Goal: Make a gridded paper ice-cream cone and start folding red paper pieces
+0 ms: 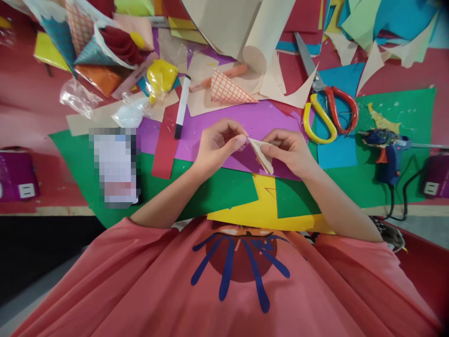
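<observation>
Along the red table's [31, 103] near edge lies a flat green paper sheet [417, 117], purple paper [203, 119] adjoining it. Above the purple paper's near edge, the right hand [291, 152] pinches a small folded beige paper piece [261, 155] by its side; the left hand [219, 145] pinches its pointed tip. Squeezing hard could crease it; slack fingers could let its layers spring apart.

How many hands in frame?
2: the left hand, at the pointed tip of the folded cream paper; the right hand, holding that paper's other side. Some fingers are hidden; no third hand shows.
</observation>
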Demonstrator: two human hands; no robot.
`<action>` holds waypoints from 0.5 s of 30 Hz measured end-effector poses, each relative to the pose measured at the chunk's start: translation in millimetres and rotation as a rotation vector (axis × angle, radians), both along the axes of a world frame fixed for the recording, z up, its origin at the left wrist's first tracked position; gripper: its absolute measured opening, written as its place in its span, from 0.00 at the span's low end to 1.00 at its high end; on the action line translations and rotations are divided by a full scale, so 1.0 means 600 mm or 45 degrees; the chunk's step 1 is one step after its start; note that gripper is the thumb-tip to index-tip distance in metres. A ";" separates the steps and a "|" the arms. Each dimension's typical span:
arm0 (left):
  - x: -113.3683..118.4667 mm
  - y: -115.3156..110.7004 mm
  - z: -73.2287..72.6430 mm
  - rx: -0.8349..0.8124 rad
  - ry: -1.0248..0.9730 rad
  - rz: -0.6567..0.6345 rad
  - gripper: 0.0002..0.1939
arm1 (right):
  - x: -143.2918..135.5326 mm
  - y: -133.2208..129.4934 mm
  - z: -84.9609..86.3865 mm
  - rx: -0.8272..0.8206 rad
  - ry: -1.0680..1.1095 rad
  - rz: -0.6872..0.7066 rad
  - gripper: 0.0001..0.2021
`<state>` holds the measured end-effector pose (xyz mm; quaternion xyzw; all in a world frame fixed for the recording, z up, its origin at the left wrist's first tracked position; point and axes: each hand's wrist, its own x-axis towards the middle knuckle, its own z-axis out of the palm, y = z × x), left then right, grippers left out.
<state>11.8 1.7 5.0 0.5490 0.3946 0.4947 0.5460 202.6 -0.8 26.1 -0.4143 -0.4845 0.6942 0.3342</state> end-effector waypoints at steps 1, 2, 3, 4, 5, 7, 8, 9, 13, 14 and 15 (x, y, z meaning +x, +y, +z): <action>0.000 -0.001 0.001 0.012 0.047 -0.019 0.16 | 0.000 -0.001 0.000 0.037 -0.021 -0.005 0.16; -0.001 -0.001 0.002 0.029 0.084 -0.037 0.15 | 0.000 -0.001 -0.001 0.078 -0.043 -0.005 0.16; -0.001 -0.002 0.002 0.049 0.113 -0.050 0.15 | 0.000 -0.002 -0.001 0.123 -0.065 -0.007 0.15; -0.002 -0.002 0.002 0.068 0.138 -0.054 0.14 | 0.000 -0.002 -0.002 0.172 -0.086 -0.011 0.15; -0.002 -0.003 0.001 0.086 0.160 -0.050 0.13 | 0.001 -0.003 -0.003 0.218 -0.107 -0.019 0.15; -0.002 -0.004 0.000 0.118 0.204 -0.030 0.11 | 0.001 -0.003 -0.006 0.282 -0.147 -0.036 0.16; -0.001 -0.006 0.000 0.135 0.227 -0.021 0.11 | 0.001 -0.003 -0.007 0.295 -0.166 -0.032 0.16; 0.000 -0.007 0.000 0.152 0.251 -0.013 0.11 | 0.001 -0.003 -0.008 0.301 -0.184 -0.021 0.17; 0.005 -0.013 0.002 0.242 0.352 -0.006 0.11 | -0.002 -0.004 -0.007 0.331 -0.248 0.029 0.17; 0.006 -0.014 0.003 0.254 0.375 -0.010 0.11 | -0.003 -0.004 -0.006 0.335 -0.256 0.030 0.17; 0.007 -0.015 0.003 0.253 0.390 -0.020 0.12 | -0.004 -0.005 -0.005 0.329 -0.259 0.030 0.16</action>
